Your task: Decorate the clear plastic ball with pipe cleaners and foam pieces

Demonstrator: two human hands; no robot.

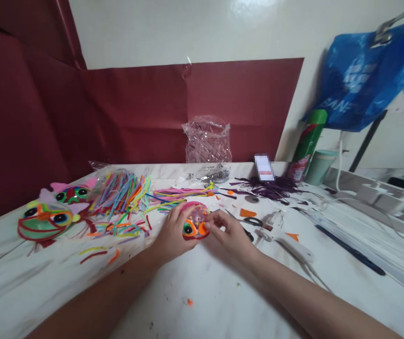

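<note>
A small round craft face, pink and see-through with yellow specks, is held just above the table's middle. It has a black and green eye ringed in orange on its left side and a red line along its lower edge. My left hand is wrapped round its left side, fingers over the top. At its right side, my right hand pinches with thumb and forefinger at an orange oval piece; whether that piece is stuck down cannot be seen. Scissors lie behind my right hand.
Two similar craft faces stand at the left. Pipe cleaners lie in a pile behind my left hand. A white glue gun with its cord, a dark pen, purple strips and a phone are at the right.
</note>
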